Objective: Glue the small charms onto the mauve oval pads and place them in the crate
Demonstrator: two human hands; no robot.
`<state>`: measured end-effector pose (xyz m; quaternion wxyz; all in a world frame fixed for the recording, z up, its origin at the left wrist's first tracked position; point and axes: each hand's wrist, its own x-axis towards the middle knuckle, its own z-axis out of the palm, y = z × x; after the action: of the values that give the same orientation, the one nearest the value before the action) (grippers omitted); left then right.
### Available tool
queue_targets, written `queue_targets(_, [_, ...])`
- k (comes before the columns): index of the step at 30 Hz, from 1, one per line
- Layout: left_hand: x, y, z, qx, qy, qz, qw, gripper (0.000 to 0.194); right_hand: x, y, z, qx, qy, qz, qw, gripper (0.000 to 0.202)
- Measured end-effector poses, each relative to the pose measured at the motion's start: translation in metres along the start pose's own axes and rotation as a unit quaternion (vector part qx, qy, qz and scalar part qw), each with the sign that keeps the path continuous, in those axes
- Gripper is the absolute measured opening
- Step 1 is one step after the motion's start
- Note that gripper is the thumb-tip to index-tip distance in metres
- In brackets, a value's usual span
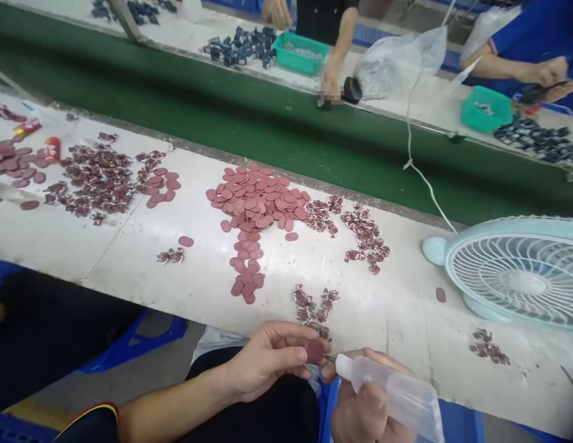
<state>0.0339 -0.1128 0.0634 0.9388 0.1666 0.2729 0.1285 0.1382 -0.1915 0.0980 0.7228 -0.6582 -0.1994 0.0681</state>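
Note:
Near the table's front edge, my left hand pinches a reddish-brown oval disc between thumb and fingers. My right hand is wrapped round a translucent squeeze bottle, whose thin metal tip points left and meets the disc's edge. Just beyond my hands lie small brown-and-silver parts. A big pile of flat oval discs spreads over the white table, with a strip of them reaching toward me. More small metal parts lie right of that pile.
A light-blue fan lies at the right. At the left are another heap of small parts and a red tube. Past the green belt, two people work beside teal baskets and dark parts. A cord hangs near the fan.

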Motion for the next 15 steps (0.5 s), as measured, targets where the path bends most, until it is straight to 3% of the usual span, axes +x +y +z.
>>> queue_targets(15, [0.0044, -0.0016, -0.002, 0.021, -0.002, -0.002, 1.0, 0.033, 0.0005, -0.0026, 0.0055, -0.068, 0.019, 0.015, 0.997, 0.019])
